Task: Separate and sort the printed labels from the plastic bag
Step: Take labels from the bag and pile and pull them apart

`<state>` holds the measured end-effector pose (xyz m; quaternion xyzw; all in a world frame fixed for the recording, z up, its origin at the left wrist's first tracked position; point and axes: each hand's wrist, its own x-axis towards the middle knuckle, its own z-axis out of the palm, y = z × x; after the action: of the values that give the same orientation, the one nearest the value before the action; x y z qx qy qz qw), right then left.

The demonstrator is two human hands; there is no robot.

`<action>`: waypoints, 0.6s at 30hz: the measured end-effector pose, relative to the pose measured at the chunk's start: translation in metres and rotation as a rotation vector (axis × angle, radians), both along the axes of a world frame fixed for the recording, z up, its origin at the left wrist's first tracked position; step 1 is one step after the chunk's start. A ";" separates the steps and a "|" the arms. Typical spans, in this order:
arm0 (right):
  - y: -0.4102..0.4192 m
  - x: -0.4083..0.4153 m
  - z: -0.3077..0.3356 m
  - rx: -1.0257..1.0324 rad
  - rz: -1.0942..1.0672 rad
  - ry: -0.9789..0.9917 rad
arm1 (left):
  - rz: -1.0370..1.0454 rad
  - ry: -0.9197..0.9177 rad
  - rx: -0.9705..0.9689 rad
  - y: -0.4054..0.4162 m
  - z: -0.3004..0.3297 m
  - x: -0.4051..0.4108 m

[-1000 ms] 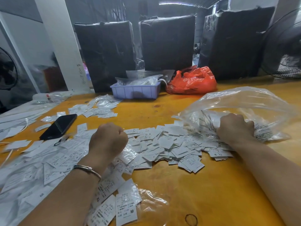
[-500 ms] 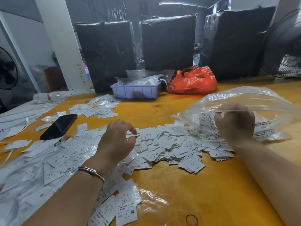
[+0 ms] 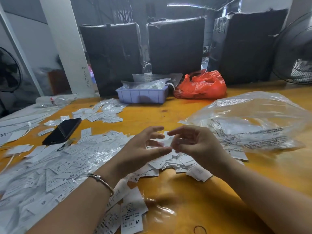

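Basically my left hand is spread open, empty; my right hand curls loosely, grip unclear, both over the labels to sort them.

You are sitting in a garment packing workshop or warehouse, black wrapped bales standing along the back, size labels lying heaped on the yellow surface, a standing fan sitting at your right.
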<state>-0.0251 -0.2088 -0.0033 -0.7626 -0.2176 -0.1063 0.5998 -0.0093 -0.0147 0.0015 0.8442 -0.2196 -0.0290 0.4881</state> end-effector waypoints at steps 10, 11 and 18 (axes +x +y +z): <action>-0.009 0.010 -0.005 -0.506 -0.257 -0.209 | 0.179 -0.053 -0.160 0.007 0.000 0.005; -0.010 0.012 -0.007 -0.614 -0.253 -0.193 | 0.202 -0.048 -0.159 0.008 -0.001 0.006; -0.007 0.017 -0.015 -0.826 -0.247 -0.195 | 0.284 -0.030 -0.131 0.010 -0.002 0.007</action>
<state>-0.0077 -0.2159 -0.0180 -0.9451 -0.2046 -0.1525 0.2042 -0.0020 -0.0049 -0.0005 0.8334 -0.1065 0.0673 0.5381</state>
